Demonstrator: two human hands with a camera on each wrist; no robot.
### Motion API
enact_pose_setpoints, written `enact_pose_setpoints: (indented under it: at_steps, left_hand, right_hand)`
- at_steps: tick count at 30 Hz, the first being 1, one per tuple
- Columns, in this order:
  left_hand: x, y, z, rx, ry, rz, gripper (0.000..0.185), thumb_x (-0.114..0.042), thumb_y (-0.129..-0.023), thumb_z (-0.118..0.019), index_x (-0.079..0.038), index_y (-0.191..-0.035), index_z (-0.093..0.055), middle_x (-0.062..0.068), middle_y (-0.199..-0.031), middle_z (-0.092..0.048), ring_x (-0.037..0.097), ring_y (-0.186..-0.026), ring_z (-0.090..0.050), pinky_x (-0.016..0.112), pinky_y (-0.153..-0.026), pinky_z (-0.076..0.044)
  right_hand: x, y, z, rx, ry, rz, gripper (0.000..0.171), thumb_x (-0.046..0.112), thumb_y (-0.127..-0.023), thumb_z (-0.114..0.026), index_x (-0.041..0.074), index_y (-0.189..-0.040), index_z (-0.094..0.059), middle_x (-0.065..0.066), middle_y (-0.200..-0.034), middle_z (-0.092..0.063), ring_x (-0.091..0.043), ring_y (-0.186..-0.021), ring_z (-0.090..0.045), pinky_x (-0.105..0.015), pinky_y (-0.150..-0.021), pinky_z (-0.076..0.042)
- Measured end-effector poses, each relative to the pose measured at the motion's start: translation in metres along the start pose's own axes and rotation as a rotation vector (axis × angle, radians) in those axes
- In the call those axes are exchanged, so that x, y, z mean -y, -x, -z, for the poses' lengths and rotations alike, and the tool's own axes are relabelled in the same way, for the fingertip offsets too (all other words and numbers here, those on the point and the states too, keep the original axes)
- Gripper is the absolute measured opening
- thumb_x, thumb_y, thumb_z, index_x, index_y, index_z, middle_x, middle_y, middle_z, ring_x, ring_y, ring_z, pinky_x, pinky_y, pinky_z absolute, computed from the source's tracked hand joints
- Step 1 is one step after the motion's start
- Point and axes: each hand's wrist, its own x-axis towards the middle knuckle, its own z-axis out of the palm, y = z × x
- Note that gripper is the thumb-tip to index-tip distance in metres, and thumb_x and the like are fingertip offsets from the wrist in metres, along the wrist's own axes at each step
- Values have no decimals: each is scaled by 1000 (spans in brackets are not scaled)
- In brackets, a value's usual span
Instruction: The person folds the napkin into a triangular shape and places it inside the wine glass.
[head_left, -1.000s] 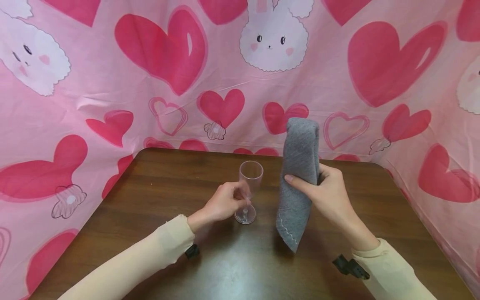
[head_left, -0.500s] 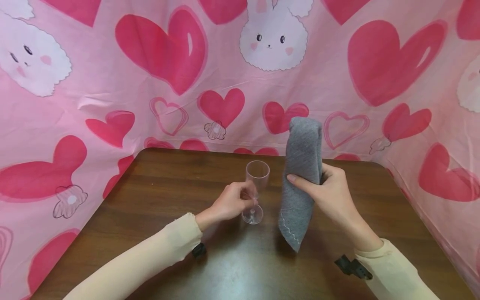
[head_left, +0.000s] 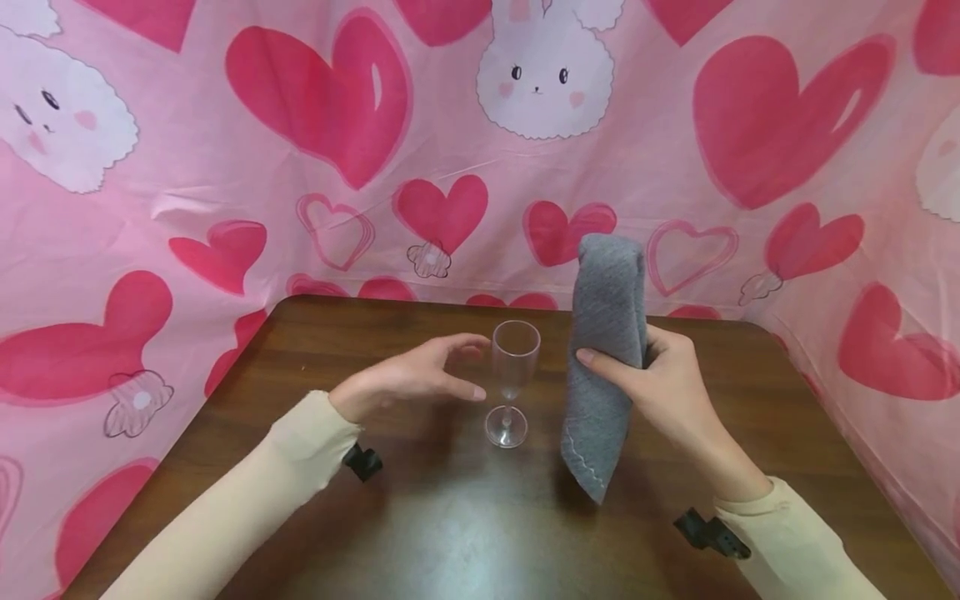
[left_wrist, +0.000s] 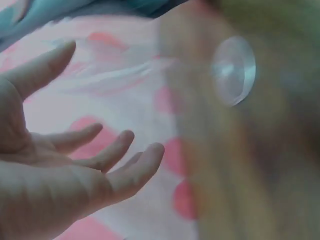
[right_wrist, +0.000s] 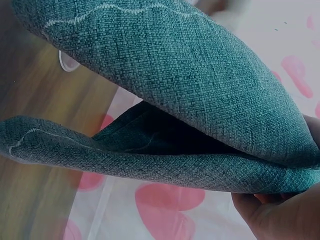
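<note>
Standing upright near the table's centre, clear stemmed glass is looking light, slick, tippy and fragile; best gripped at the stem; left hand is hovering beside it, fingers spread, holding nothing; right hand is clutching the soft, folded grey cloth.

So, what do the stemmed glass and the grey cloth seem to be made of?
Stemmed glass: clear and smooth, the table shows through; glass or hard plastic, cannot tell which. Grey cloth: coarse woven textile, matte, with a wavy stitched hem; the right wrist view shows the weave.
</note>
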Motion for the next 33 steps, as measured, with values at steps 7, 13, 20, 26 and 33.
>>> enact_pose_setpoints:
  at_steps: [7, 13, 20, 26, 33]
  left_hand:
    - [-57, 14, 47, -131, 52, -90, 66, -19, -96, -77, -13, -155, -48, 9, -152, -52, 27, -143, -46, 51, -112, -41]
    - [-118, 7, 40, -134, 32, -295, 65, -26, -94, -79, -18, -153, -51, -2, -145, -56, 14, -135, -51, 39, -110, -45]
    - [-158, -19, 21, 9, -32, -438, 74, -22, -89, -85, -14, -153, -50, 2, -137, -58, 17, -121, -61, 35, -102, -51]
    - [-167, -34, 15, 135, -166, -456, 65, -14, -84, -89, -10, -141, -57, 3, -124, -62, 20, -110, -62, 31, -92, -55]
    - [-169, -38, 10, 44, -346, -480, 54, -19, -84, -88, -12, -132, -66, -3, -114, -67, 15, -102, -61, 31, -87, -54]
  right_hand:
    - [1, 0, -2, 17, 10, -17, 44, 25, -90, -87, 3, -125, -74, -10, -113, -76, -20, -94, -75, -33, -78, -61]
    - [2, -1, -3, 41, 36, 21, 42, 24, -90, -87, 4, -125, -74, -9, -111, -77, -20, -93, -75, -33, -77, -61]
    - [3, -2, -1, 82, 34, 62, 37, 20, -90, -87, 6, -123, -76, -6, -106, -78, -23, -89, -76, -35, -76, -61]
    - [7, -1, -1, 118, 49, 63, 33, 20, -90, -87, 8, -118, -77, -6, -103, -78, -24, -87, -75, -37, -76, -61]
    - [7, -1, 3, 174, 91, 46, 35, 26, -91, -86, 10, -120, -76, -4, -106, -77, -22, -88, -75, -39, -78, -61]
